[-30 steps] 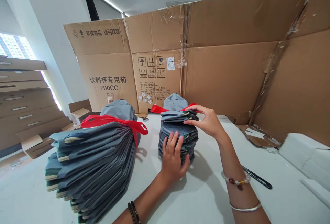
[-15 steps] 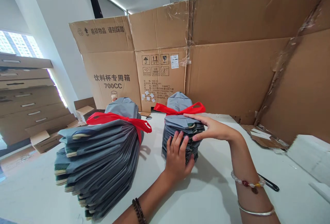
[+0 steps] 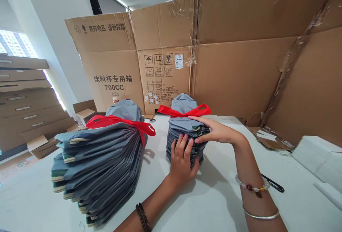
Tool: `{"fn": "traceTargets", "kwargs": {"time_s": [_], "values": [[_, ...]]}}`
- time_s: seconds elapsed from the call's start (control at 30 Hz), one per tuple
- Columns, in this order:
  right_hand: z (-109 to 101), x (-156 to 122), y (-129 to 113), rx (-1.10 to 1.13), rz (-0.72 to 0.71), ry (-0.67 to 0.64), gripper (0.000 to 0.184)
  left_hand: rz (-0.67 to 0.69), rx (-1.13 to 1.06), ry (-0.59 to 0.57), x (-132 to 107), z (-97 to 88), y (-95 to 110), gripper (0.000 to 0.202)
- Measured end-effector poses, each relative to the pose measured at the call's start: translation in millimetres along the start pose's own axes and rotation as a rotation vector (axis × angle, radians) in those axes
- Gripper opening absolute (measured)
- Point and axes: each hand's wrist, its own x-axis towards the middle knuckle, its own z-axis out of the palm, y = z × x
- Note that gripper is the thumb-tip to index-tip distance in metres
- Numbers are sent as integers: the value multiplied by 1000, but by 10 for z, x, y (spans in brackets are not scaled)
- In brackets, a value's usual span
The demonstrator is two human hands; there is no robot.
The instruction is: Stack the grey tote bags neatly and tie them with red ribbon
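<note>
A small bundle of folded grey bags (image 3: 184,132), tied with a red band (image 3: 187,112), stands on the white table (image 3: 208,203). My left hand (image 3: 183,161) presses flat against the bundle's near end, fingers stretched up. My right hand (image 3: 213,130) lies on top of the bundle near its front edge, fingers extended and pressing the top bags down. A larger fanned bundle of the same grey bags (image 3: 98,161), also bound with a red band (image 3: 120,122), lies to the left.
A wall of opened cardboard boxes (image 3: 203,57) runs along the table's far side. A black tool (image 3: 272,185) lies right of my right forearm. White foam pieces (image 3: 317,153) sit at the right edge. Flat cartons (image 3: 26,104) are stacked at the left.
My right hand has lowered from pinching the top bags' edge to lying flat on the bundle. The lifted top bags have been pressed down. The left hand stays against the bundle.
</note>
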Motion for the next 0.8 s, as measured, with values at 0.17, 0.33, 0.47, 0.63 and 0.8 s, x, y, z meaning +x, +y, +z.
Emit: {"fn": "traceTargets", "kwargs": {"time_s": [0.17, 0.33, 0.47, 0.63, 0.8], "values": [[11, 5, 5, 40, -20, 37, 85, -28, -59, 37, -47, 11, -20, 68], [-11, 16, 67, 116, -59, 64, 82, -318, -195, 138, -94, 37, -74, 56], [-3, 39, 66, 178, -153, 175, 59, -539, -257, 169, -80, 77, -72, 48], [59, 126, -4, 146, -211, 533, 41, -437, -247, 205, 201, -26, -183, 55], [32, 78, -51, 97, -190, 473, 46, -212, -421, -43, 885, -289, -500, 74]]}}
